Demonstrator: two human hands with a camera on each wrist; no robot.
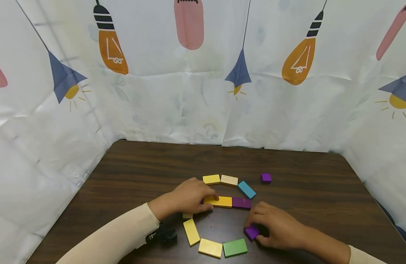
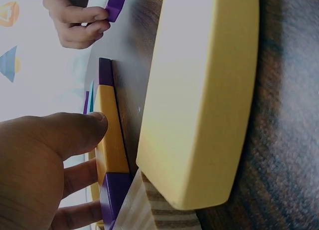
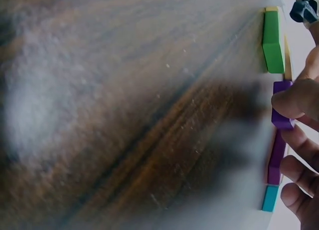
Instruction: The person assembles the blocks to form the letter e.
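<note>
In the head view my left hand (image 1: 191,194) straddles the orange-yellow block (image 1: 225,202) of a straight middle row. Its thumb lies along the near side, with fingers over the far side. A dark purple block (image 1: 241,203) adjoins that block on the right; another purple block (image 2: 115,194) meets its other end in the left wrist view. My right hand (image 1: 279,225) pinches a purple block (image 1: 252,232) between thumb and fingers at the right of the curved outline. A green block (image 1: 235,248) lies just left of it. Whether the pinched block touches the table is unclear.
Yellow (image 1: 211,179), plain wood (image 1: 229,180) and blue (image 1: 246,189) blocks curve along the top. Pale yellow blocks (image 1: 211,248) follow the lower left, near a striped wood block (image 1: 188,216). A loose purple block (image 1: 266,178) lies on the brown table (image 1: 308,176), backed by a printed curtain (image 1: 203,95).
</note>
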